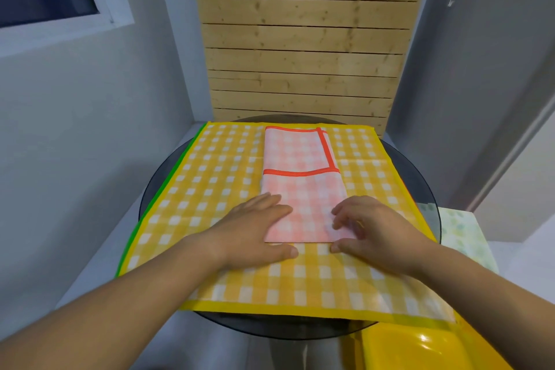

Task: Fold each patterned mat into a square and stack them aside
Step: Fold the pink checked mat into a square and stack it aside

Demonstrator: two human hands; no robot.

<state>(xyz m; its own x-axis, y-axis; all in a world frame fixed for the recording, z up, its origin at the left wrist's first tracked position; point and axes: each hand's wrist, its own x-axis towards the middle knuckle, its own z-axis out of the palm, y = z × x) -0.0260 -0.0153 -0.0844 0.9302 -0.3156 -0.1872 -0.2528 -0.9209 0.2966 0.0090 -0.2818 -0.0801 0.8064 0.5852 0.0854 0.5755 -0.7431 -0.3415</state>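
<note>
Pressing down on the near left corner of a pink-and-white checked mat with an orange hem (300, 153), the left hand (255, 228) lies flat. Its fingers are straight and close together, it grasps nothing, and its thumb reaches past the pink mat's near edge.

The pink mat is folded into a long strip. A shorter folded layer lies over its far half, and the orange hem shows along that layer's far, right and near edges.

At the pink mat's near right corner is the right hand (375, 225). Its fingers are arched, their tips touching the cloth, and its thumb lies just off the near edge. Whether it pinches the corner or only presses on it cannot be told.

Under the pink mat, a large yellow-and-white checked mat (210, 177) is spread flat, reaching out past it on every side. Below both mats is a round dark glass tabletop (270, 326).

Well to the right of the pink mat, off the glass, rests a pale green patterned mat (462, 234). Nearer the camera on that side is a glossy yellow plastic object (420, 345). Beyond the pink mat's far end stands a wall of light wooden planks (300, 39).
</note>
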